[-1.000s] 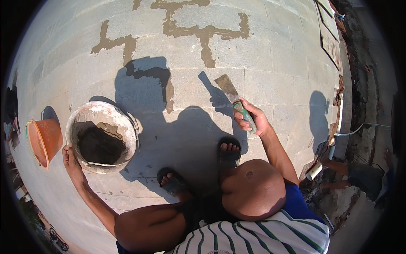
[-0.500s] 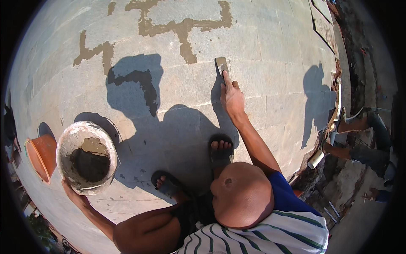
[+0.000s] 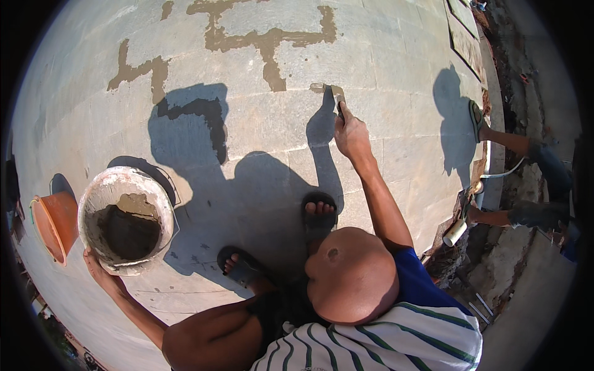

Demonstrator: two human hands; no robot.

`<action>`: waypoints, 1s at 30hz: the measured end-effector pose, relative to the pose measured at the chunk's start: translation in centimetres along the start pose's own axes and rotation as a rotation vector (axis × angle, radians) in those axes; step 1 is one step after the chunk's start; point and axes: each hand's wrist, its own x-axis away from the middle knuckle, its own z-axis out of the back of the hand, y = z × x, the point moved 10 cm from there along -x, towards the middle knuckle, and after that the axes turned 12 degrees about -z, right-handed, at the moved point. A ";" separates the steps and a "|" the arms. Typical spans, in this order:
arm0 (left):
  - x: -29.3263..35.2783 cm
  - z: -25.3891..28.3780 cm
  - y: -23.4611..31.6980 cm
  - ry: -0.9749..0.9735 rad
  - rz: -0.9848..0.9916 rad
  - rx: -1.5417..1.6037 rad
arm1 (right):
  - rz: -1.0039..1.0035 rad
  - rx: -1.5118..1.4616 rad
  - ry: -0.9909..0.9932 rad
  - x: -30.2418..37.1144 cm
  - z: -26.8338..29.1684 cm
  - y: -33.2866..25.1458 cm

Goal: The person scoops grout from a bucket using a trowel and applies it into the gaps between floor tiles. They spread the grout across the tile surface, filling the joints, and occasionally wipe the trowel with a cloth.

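Note:
My right hand (image 3: 354,135) is closed on the dark handle of a putty knife (image 3: 338,93). Its blade meets the paving beside a small fresh smear of mortar (image 3: 318,87) on a joint. My left hand (image 3: 96,266) grips the lower outer wall of a white, mortar-crusted bucket (image 3: 168,210), its fingers partly hidden behind it. Dark wet mortar (image 3: 129,232) lies inside the bucket, with a lighter patch smeared up the inner wall. Beyond the knife, darker mortar strips (image 3: 267,42) follow the joints between the grey paving slabs (image 3: 396,117).
An orange bucket (image 3: 60,216) lies tipped beside the white one. My sandalled feet (image 3: 319,213) stand between my hands. At the right, another person's foot (image 3: 477,121) rests on the paving edge, near a short white pipe (image 3: 455,233) and rough ground.
The putty knife has swung and shifted right, and a small mortar smear now shows on the joint. The white bucket has shifted slightly. The other person's foot has come onto the paving edge.

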 end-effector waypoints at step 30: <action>1.3 4.5 -3.5 0.158 0.136 0.039 | 0.491 0.341 -0.524 -11.8 0.0 -1.0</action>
